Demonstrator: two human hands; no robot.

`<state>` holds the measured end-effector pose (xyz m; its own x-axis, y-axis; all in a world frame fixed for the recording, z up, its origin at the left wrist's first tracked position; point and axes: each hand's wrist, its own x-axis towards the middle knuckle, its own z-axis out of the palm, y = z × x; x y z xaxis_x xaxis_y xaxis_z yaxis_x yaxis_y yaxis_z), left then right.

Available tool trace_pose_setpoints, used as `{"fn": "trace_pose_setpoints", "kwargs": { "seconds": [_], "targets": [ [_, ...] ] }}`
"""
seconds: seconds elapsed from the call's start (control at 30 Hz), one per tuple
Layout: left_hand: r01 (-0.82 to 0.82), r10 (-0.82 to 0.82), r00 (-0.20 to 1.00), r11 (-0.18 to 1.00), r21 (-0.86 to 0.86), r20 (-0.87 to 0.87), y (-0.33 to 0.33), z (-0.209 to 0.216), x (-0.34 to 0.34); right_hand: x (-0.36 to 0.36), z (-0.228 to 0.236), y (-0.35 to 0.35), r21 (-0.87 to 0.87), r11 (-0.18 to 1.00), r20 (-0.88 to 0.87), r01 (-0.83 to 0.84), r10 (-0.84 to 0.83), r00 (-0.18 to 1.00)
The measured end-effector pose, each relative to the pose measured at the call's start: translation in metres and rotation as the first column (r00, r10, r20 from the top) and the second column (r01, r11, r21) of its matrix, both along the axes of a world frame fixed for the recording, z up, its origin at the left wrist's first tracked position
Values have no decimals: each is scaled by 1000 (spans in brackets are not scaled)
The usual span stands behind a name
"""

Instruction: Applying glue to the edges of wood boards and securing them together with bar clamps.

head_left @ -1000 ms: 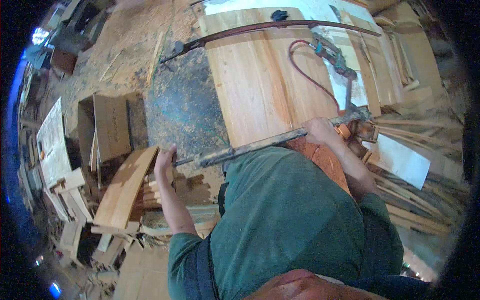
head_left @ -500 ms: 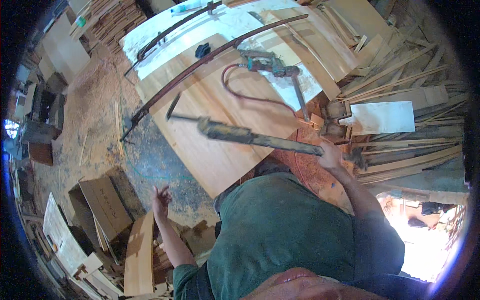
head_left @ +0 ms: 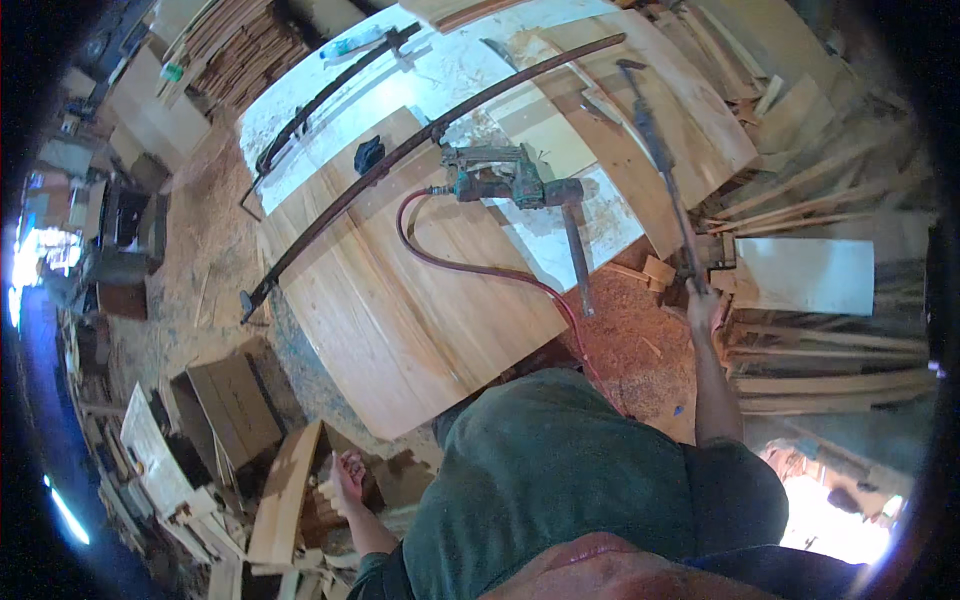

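My right hand (head_left: 704, 304) grips the lower end of a long metal bar clamp (head_left: 668, 165), which points up and away over the boards on the right of the table. My left hand (head_left: 349, 473) hangs low at the left, holding nothing, its fingers loosely curled and apart, beside a curved wooden panel (head_left: 283, 497). In front of me a glued wooden panel (head_left: 400, 310) lies on the white-topped table (head_left: 440, 85). A long rusty bar clamp (head_left: 345, 195) lies across it. To its right rests a pneumatic nail gun (head_left: 515, 180) with a red air hose (head_left: 480, 268).
Another bar clamp (head_left: 335, 88) lies on the table's far left, near a small black bundle (head_left: 369, 153). Wood strips (head_left: 830, 385) and a white board (head_left: 805, 275) stand to the right. A cardboard box (head_left: 235, 408) sits at lower left on a sawdust-strewn floor.
My right hand has swung the bar clamp from across the panel's front to the right, its far end now pointing away. My left hand has dropped lower, its fingers more curled.
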<state>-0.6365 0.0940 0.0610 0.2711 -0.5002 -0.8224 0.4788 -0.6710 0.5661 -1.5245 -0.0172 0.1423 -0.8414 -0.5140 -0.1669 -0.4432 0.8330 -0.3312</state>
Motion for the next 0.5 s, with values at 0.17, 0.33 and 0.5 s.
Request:
{"fn": "trace_pose_setpoints", "kwargs": {
  "seconds": [0.17,0.33,0.5],
  "targets": [
    [-27,-13,958,990,138,286,-7,95,-103,-98,-56,-88,-181,983,-106,0,-19,994],
    [18,-73,963,978,208,258,37,103,-108,-248,-145,-165,109,994,-310,-9,42,950],
    [-92,-66,921,921,379,383,65,126,-134,-234,-173,-231,147,985,-127,94,-75,989]
  ]
}}
